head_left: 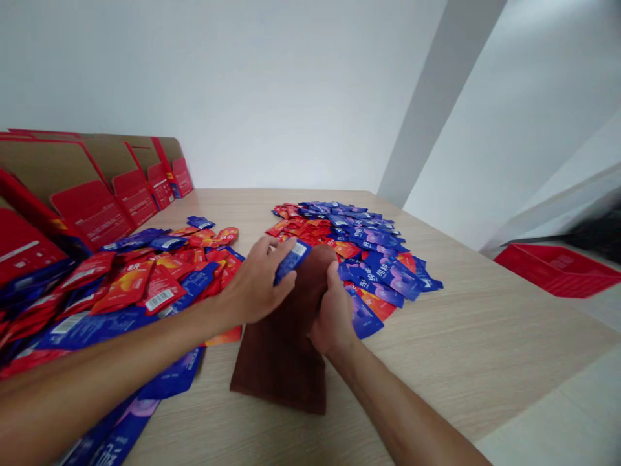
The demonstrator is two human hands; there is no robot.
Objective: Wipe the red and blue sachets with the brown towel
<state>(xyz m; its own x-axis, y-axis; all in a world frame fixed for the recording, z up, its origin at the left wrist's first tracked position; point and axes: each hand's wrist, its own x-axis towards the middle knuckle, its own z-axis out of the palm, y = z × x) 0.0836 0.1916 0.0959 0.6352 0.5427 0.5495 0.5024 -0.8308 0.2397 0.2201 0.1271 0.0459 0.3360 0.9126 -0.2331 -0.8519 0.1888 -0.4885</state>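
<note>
My left hand [255,281] is clamped on a blue packet [292,257], thumb beneath and fingers on top, right at the far end of the brown cloth [284,349]. My fingers cover the packet's lower half, and its print is too small to read. My right hand [332,314] is curled into a fist on the cloth's far right edge, where the fabric bunches up against my knuckles. I cannot tell whether anything else sits inside that fist or under the raised fold. The cloth's near end lies flat.

To the left of the cloth spreads a heap of red and blue packets [136,281]. My left forearm hides part of it, and the frame's edge cuts off its near side. Beyond the cloth and to its right lies a second heap [369,249], mostly blue on the right and red at the back. My right hand hides its near edge.

Everything rests on a pale wood-grain table [485,349]. Far left of the cloth, flat red-and-brown cartons [97,194] lean in a row, cut off at the frame's edge. Far right of it, off the table, sits a red tray [557,268], with a dark blur past it that I cannot make out. Behind the cloth rises a plain white wall [242,84].
</note>
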